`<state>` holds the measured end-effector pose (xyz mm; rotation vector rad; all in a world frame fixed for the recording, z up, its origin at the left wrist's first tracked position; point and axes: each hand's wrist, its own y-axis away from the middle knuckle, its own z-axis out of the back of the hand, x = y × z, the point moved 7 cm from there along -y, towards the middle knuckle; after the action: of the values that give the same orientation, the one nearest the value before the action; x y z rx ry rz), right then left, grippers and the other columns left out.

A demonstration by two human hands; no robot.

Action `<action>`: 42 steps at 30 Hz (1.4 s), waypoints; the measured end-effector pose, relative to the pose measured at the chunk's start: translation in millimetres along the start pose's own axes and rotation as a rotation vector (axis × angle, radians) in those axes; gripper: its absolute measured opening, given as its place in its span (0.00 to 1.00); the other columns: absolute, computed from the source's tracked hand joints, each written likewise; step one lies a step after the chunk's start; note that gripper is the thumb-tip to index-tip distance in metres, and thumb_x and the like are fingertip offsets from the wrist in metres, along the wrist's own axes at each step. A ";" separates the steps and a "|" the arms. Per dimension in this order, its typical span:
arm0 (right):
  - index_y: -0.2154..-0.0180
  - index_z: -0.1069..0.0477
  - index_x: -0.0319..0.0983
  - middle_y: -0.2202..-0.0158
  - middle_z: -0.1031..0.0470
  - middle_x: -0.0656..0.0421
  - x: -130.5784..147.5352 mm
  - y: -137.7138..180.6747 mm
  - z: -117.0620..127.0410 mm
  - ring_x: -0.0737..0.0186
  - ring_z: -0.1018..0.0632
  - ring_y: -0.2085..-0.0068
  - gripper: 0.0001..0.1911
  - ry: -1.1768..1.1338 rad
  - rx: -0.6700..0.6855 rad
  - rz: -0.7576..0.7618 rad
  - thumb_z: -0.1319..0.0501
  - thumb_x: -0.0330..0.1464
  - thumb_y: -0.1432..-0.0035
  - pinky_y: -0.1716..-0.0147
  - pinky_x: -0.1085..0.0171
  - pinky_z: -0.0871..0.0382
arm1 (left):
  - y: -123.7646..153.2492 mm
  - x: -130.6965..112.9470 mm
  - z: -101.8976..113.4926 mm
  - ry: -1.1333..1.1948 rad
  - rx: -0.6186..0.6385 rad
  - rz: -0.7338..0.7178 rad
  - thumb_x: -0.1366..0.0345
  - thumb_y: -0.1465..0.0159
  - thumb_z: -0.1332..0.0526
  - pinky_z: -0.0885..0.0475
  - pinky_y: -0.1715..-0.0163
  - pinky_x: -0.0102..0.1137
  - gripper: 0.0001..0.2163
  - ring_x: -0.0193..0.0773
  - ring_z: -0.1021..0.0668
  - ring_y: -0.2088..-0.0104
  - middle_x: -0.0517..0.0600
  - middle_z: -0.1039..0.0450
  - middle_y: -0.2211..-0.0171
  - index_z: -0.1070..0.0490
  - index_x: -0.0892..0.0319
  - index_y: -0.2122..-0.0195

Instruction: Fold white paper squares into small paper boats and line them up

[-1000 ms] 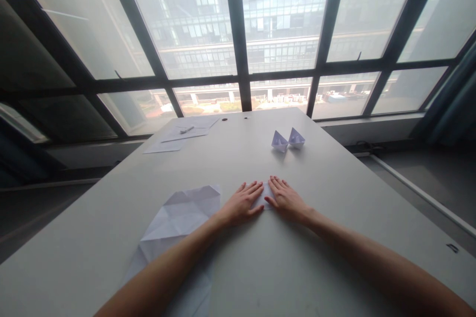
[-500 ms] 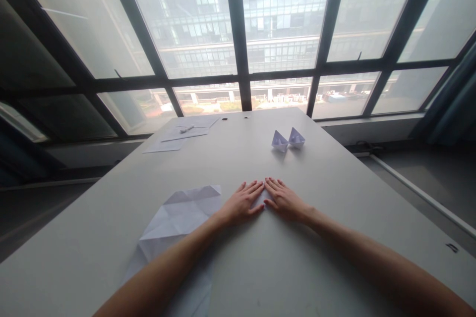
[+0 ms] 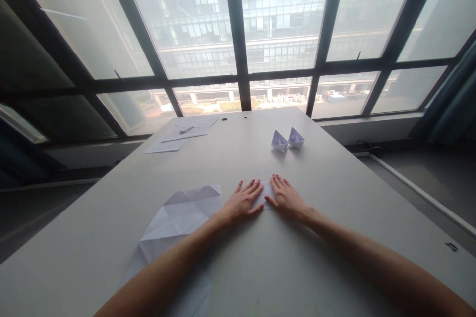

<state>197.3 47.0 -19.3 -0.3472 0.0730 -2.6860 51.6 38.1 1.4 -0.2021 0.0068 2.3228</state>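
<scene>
A small folded piece of white paper (image 3: 265,197) lies flat on the table in front of me, partly hidden under both hands. My left hand (image 3: 244,200) presses on its left side, palm down with the fingers spread. On the right side, my right hand (image 3: 287,199) lies flat too, fingers stretched forward and thumb pointing inward. A large creased sheet of white paper (image 3: 174,220) rests to the left, partly covered by my left forearm.
Two folded paper boats (image 3: 279,141) stand side by side farther back on the white table (image 3: 238,158). At the back left lie several flat paper sheets (image 3: 167,146) with a pen-like white object (image 3: 186,130) on top. Windows (image 3: 278,20) rise beyond the table.
My right hand has slid slightly right and forward, away from my left hand. More of the folded paper shows between them.
</scene>
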 end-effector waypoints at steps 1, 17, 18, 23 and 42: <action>0.32 0.51 0.22 0.30 0.55 0.38 -0.9 0.0 -0.2 0.46 0.52 0.29 0.42 0.001 -0.004 -0.013 0.57 0.51 0.33 0.32 0.51 0.58 | 0.1 0.2 -0.1 -0.001 0.002 0.006 0.47 0.29 0.52 0.57 0.33 0.50 0.30 0.48 0.50 0.30 0.54 0.56 0.29 0.51 0.55 0.30; 0.32 0.53 0.23 0.29 0.57 0.40 0.4 1.5 6.2 0.47 0.55 0.29 0.43 0.011 -0.043 -0.031 0.55 0.50 0.34 0.32 0.50 0.63 | 0.4 1.3 0.0 0.027 -0.018 0.014 0.46 0.30 0.51 0.54 0.33 0.49 0.30 0.51 0.50 0.30 0.51 0.53 0.29 0.50 0.52 0.30; 0.32 0.53 0.25 0.29 0.56 0.42 4.3 1.8 8.1 0.50 0.55 0.29 0.41 0.008 -0.047 0.019 0.55 0.49 0.33 0.32 0.51 0.64 | 0.4 1.0 0.1 0.027 -0.020 0.012 0.46 0.30 0.51 0.54 0.33 0.49 0.30 0.51 0.50 0.30 0.51 0.53 0.29 0.51 0.52 0.30; 0.32 0.49 0.30 0.30 0.50 0.45 13.0 3.5 11.1 0.53 0.50 0.29 0.36 0.008 -0.028 0.131 0.55 0.47 0.31 0.32 0.51 0.64 | -0.1 0.8 0.2 0.023 -0.022 0.009 0.46 0.30 0.52 0.53 0.33 0.49 0.31 0.50 0.50 0.30 0.51 0.53 0.29 0.53 0.52 0.29; 0.33 0.52 0.19 0.31 0.55 0.35 -7.1 2.5 0.1 0.45 0.52 0.29 0.48 0.032 -0.018 -0.144 0.58 0.55 0.34 0.32 0.50 0.63 | 0.1 2.8 -1.3 0.015 0.008 0.026 0.46 0.30 0.52 0.55 0.33 0.47 0.30 0.49 0.51 0.29 0.51 0.55 0.29 0.50 0.52 0.30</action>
<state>204.6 47.7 -21.1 -0.3261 0.0855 -2.8352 49.9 39.9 -0.2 -0.2162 0.0264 2.3472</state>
